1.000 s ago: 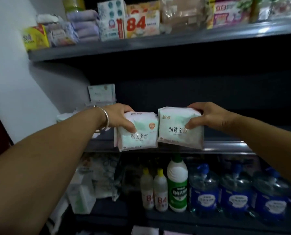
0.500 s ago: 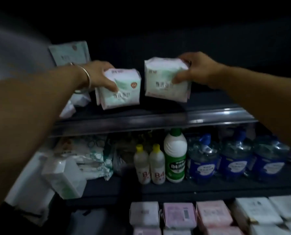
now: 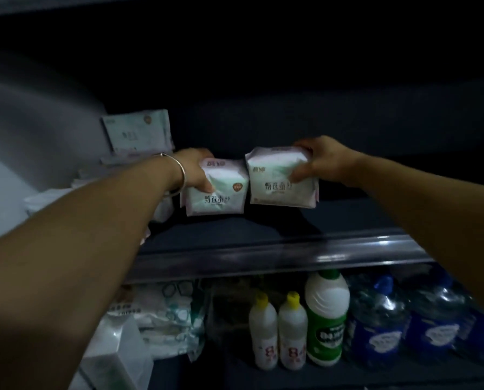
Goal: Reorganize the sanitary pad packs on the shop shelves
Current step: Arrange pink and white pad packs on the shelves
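I hold two white-and-green sanitary pad packs side by side over the dark middle shelf [image 3: 263, 250]. My left hand [image 3: 195, 171], with a bangle on its wrist, grips the left pack [image 3: 218, 194] by its top left corner. My right hand [image 3: 324, 159] grips the right pack [image 3: 281, 182] by its top right corner. The two packs touch at their inner edges. Whether they rest on the shelf board or hang just above it is unclear. A similar pack [image 3: 135, 130] stands upright at the shelf's back left, above a low pile of white packs [image 3: 49, 198].
Below the middle shelf stand two small white bottles with yellow caps [image 3: 277, 333], a green-labelled white bottle [image 3: 325, 319] and several blue water jugs [image 3: 381, 319]. Bagged soft goods [image 3: 164, 319] and a white box [image 3: 114, 358] fill the lower left. A pale wall is on the left.
Both hands have carried the packs deeper over the middle shelf and closer together. The view has tilted, so the upper shelf and the lowest row of packs have left the frame.
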Available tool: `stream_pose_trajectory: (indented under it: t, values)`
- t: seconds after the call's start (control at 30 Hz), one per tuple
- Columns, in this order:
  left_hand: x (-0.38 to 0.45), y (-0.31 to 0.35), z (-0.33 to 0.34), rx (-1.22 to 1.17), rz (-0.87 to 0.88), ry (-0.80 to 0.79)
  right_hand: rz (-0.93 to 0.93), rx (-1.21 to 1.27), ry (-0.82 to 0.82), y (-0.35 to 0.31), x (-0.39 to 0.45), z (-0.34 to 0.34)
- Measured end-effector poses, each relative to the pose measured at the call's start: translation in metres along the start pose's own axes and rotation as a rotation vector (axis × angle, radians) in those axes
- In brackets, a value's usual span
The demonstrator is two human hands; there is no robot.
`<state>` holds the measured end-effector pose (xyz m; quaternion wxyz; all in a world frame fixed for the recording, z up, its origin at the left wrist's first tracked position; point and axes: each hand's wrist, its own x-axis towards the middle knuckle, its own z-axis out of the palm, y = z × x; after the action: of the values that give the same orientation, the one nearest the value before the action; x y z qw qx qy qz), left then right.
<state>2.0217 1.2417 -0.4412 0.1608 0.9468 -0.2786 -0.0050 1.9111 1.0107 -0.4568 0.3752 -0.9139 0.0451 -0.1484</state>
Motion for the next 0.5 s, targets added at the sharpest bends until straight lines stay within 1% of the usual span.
stream_pose_trajectory:
  t: [0.2, 0.33, 0.4, 0.5]
  values:
    - [0.031, -0.008, 0.004, 0.116, -0.049, 0.022, 0.006, 0.014, -0.012, 0.001, 0.028, 0.006]
    - [0.047, -0.016, 0.013, 0.133, -0.021, 0.066, 0.023, 0.048, -0.019, 0.006, 0.042, 0.013]
    - [0.053, -0.02, 0.022, 0.207, -0.019, 0.075, 0.021, 0.035, -0.039, 0.01, 0.048, 0.019]
    - [0.061, -0.029, 0.038, 0.379, -0.043, 0.067, 0.013, -0.022, -0.079, 0.018, 0.055, 0.03]
